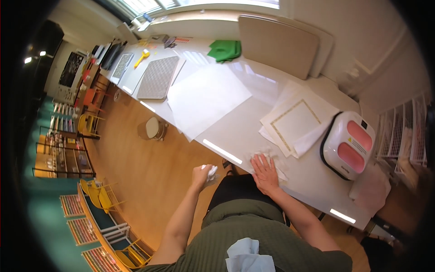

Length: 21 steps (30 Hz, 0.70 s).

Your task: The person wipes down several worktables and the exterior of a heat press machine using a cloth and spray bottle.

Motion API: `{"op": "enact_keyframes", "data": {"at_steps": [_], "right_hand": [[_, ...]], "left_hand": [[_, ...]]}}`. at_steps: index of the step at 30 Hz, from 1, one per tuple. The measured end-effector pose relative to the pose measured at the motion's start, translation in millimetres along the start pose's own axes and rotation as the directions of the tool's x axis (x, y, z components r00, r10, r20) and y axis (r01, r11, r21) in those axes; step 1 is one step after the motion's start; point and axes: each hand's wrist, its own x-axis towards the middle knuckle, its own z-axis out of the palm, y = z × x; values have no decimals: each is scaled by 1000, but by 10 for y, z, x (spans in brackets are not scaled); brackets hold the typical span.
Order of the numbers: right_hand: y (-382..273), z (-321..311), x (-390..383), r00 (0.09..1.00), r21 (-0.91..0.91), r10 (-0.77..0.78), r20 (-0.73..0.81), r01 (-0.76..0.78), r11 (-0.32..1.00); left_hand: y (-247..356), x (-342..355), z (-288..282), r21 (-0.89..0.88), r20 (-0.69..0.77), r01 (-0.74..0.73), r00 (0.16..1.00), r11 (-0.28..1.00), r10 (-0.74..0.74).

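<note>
My left hand [201,177] is closed on a crumpled white tissue [211,173], just off the table's near edge. My right hand [264,171] lies flat with fingers spread on crumpled, thin white material [281,168] on the white table [220,136]. Right of it sits a white heat press [337,156] with a pink handle. Behind my right hand lie white cloths [285,131] with a gold-bordered square [294,120]. A large white sheet [206,97] lies farther left.
Along the table are a quilted grey mat [156,77], yellow roller [142,59] and green cloth [225,49]. Grey boards [276,43] lean behind. A stool [153,128] stands on the floor; yellow chairs [103,197] and shelves [65,154] line the left. Wire racks [398,131] are right.
</note>
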Motion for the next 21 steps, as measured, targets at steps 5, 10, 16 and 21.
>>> {"op": "enact_keyframes", "data": {"at_steps": [5, 10, 16, 21], "right_hand": [[-422, 219, 993, 985, -6, -111, -131, 111, 994], [-911, 342, 1761, 980, 344, 193, 48, -198, 918], [-1575, 627, 2532, 638, 858, 574, 514, -380, -345], [-1712, 811, 2881, 683, 834, 491, 542, -366, -412]], "left_hand": [[-211, 493, -706, -132, -35, -45, 999, 990, 41], [-113, 1340, -1271, -261, -27, -51, 999, 964, 45], [143, 2208, -1566, -261, -39, -47, 999, 964, 38], [382, 2417, -1618, -322, 116, 77, 992, 944, -41]]}}
